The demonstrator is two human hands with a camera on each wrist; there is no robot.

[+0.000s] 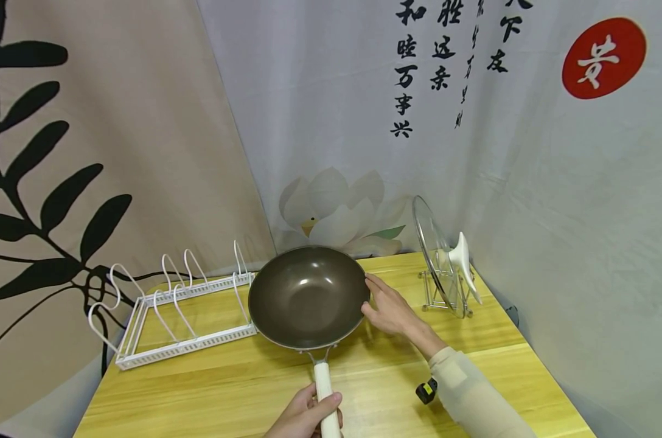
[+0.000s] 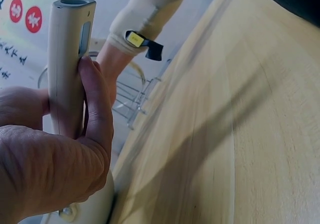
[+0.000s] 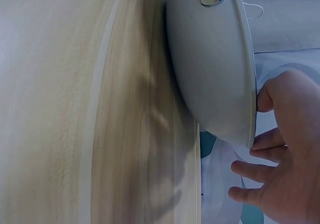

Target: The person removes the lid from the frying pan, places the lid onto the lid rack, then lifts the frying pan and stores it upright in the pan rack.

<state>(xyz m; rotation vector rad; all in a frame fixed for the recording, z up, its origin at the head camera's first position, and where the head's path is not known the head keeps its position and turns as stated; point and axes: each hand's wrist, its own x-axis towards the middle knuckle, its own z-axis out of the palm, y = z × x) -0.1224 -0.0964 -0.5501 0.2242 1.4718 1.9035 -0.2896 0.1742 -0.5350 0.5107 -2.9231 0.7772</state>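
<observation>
Your left hand (image 1: 305, 415) wraps the handle (image 1: 323, 384) of the pan (image 1: 308, 304), presumably for control; your right hand (image 1: 392, 309) touches its rim (image 1: 313, 348), likely steadying it over the counter (image 1: 391, 389) beside the white rack (image 1: 188, 346).

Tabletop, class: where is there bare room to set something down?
Bare tabletop lies front-left, between the white rack and left hand, and right of the sleeve, before the glass lid. Crowded: mid-table, where the pan overlaps the rack's right end in view.

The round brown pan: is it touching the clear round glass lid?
Apart: the head view shows yellow wooden tabletop between the brown pan and glass lid.
</observation>
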